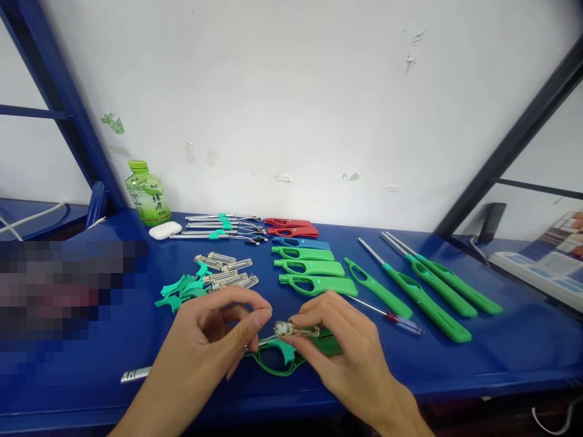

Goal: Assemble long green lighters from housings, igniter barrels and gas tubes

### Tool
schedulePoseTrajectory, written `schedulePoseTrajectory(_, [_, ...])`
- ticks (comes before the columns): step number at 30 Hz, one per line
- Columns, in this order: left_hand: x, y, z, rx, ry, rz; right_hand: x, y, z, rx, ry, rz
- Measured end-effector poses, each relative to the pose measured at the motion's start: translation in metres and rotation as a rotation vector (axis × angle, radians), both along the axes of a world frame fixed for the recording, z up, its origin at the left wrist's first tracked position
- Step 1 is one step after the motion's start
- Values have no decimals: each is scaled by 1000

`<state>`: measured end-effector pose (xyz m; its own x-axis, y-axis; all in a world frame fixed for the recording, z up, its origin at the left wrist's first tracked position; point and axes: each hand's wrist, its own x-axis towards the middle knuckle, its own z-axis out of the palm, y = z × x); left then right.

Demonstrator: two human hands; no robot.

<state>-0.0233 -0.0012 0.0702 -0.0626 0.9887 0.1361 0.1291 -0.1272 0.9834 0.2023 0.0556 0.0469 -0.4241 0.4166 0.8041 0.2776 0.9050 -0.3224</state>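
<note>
Between the thumb and fingers of my right hand (348, 349) is a clear lighter fuel tank (298, 329), lying nearly level with its valve end toward the left. My left hand (223, 334) is closed in a pinch just left of that valve end, apart from it; whatever the fingertips hold is too small to make out. Beneath both hands lies a green lighter shell half (273, 368) with a teal trigger (286, 351) in it. A metal tube (135, 375) sticks out to the left, partly hidden by my left hand and wrist.
Behind lie teal triggers (175, 294), clear fuel tanks (228, 279), metal rods with wires (209, 225) and coloured shell halves (312, 267). A screwdriver (403, 323) and long green lighters (428, 303) are at right. A bottle (148, 197) and white case (165, 230) stand back left.
</note>
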Motion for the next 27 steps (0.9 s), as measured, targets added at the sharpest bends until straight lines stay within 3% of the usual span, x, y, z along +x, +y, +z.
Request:
schedulePoseTrajectory(7, [4, -4, -9, -58, -14, 28, 0, 0, 1, 34, -22, -20])
schedulePoseTrajectory(15, [7, -6, 7, -19, 74, 3, 1, 0, -1, 38, -28, -34])
schedulePoseTrajectory(27, [12, -3, 15, -108, 116, 29, 2, 0, -2, 47, -59, -58])
